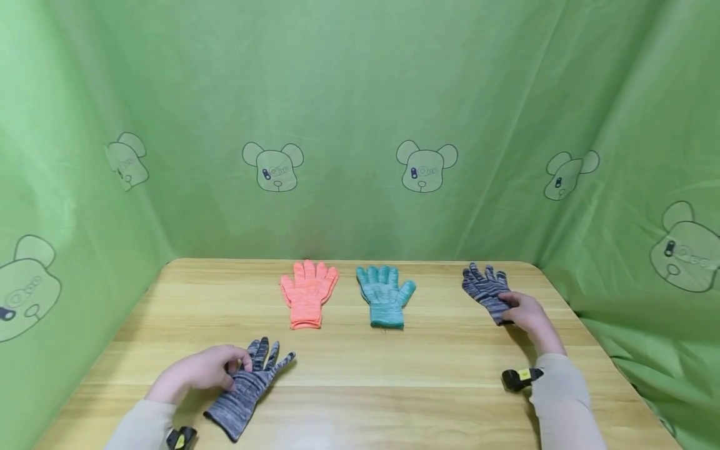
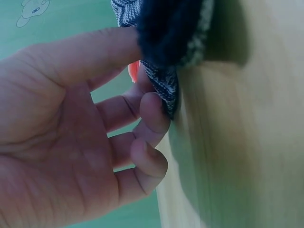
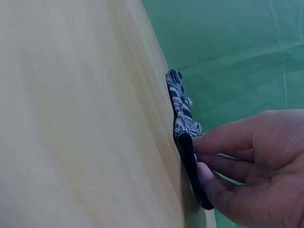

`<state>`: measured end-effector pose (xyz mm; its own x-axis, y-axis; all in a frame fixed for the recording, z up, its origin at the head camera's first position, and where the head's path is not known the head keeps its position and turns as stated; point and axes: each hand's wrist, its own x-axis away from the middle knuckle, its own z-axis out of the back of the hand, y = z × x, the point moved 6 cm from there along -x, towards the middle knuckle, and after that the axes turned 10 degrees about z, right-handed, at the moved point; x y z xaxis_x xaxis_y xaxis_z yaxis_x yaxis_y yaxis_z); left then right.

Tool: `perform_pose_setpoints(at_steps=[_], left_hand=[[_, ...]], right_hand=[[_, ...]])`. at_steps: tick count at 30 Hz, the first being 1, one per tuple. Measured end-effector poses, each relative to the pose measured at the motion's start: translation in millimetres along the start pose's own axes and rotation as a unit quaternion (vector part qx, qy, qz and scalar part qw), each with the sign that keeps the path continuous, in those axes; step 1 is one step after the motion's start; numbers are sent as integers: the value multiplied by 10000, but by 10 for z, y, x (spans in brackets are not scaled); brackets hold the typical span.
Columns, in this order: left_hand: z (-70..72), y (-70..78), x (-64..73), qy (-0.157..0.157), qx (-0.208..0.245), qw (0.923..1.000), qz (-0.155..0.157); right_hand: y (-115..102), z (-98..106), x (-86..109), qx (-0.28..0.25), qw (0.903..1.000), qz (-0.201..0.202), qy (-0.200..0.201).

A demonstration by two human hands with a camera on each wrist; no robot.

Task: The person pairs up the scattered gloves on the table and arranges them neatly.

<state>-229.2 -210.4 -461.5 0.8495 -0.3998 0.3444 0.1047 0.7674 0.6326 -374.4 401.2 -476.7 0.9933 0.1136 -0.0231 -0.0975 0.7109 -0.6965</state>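
Observation:
On the near left of the table lies a grey-and-black mottled knit glove point(image 1: 242, 399), its fingers pointing away. My left hand point(image 1: 210, 367) holds it by its left side, thumb and fingers bent around the fabric; in the left wrist view the dark cuff point(image 2: 173, 33) hides the thumb tip. A second mottled glove point(image 1: 482, 289) lies at the far right. At its cuff, my right hand point(image 1: 530, 314) pinches the right edge between thumb and fingers. The right wrist view shows this glove point(image 3: 183, 114) edge-on, low against the tabletop.
An orange glove point(image 1: 306, 294) and a teal glove point(image 1: 387, 297) lie side by side at the back middle of the wooden table point(image 1: 394, 400). Green curtain point(image 1: 349, 94) with bear-head prints encloses the back and both sides.

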Motion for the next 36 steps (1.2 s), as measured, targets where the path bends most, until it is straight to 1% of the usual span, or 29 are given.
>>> perform_pose_setpoints(at_steps=[7, 14, 17, 24, 29, 31, 36], left_hand=[[4, -7, -20, 29, 52, 9998, 190], [8, 8, -47, 71, 167, 9986, 495], [11, 18, -49, 88, 169, 9983, 553], [38, 52, -63, 60, 82, 9992, 385], [59, 67, -92, -30, 109, 9993, 342], [72, 72, -102, -38, 124, 9994, 323], [115, 97, -120, -30, 137, 9998, 160]], right_hand=[[-109, -48, 20, 71, 9999, 100, 16], [-174, -123, 25, 81, 9999, -8, -125], [-215, -161, 22, 60, 9999, 8, -162], [-303, -248, 23, -29, 9998, 110, -164], [-330, -295, 3, -5, 9998, 130, -124], [-338, -314, -5, 11, 9999, 103, -124], [-355, -359, -23, 23, 9999, -32, -165]])
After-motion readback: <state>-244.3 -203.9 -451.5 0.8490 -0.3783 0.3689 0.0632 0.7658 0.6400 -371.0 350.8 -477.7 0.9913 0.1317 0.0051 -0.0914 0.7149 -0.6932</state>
